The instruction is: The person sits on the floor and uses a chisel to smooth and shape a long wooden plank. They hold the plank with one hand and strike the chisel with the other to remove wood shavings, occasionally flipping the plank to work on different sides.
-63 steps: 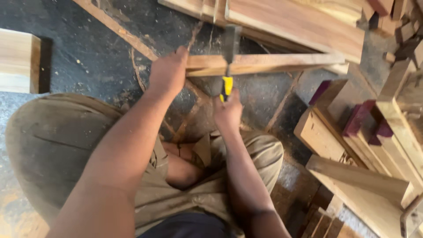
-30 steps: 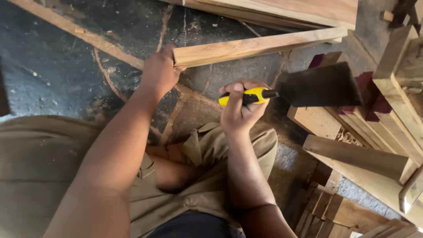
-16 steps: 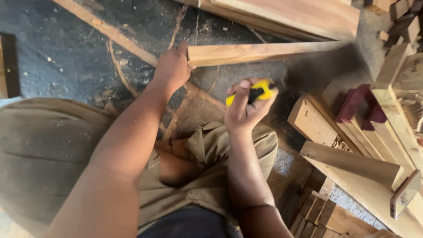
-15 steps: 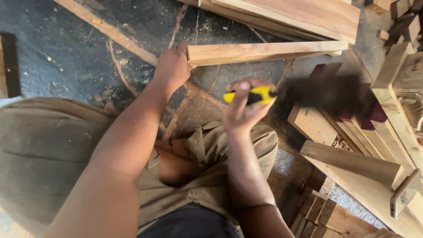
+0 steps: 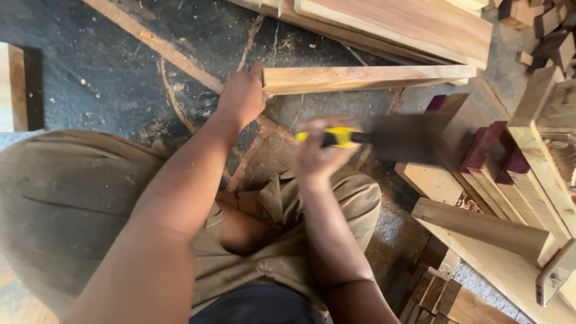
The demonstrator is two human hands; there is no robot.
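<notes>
My left hand (image 5: 241, 96) presses on the near end of a long wooden plank (image 5: 372, 78) that lies across the dark floor. My right hand (image 5: 321, 150) is closed around the yellow-and-black handle of a hand tool (image 5: 396, 139) with a broad dark blade. The blade is blurred and points right, below the plank and apart from it. I am seated low, with my knees in olive trousers under both arms.
Wide boards (image 5: 408, 24) are stacked at the top. Wooden blocks, some with purple ends (image 5: 492, 144), and more boards (image 5: 492, 228) crowd the right side. A thin wood strip (image 5: 150, 42) crosses the dark floor (image 5: 78, 72). A board end (image 5: 12, 87) lies at left.
The tool was at the plank two seconds ago; since then my right hand has drawn it down and swung the blade out to the right. My left hand stays on the plank.
</notes>
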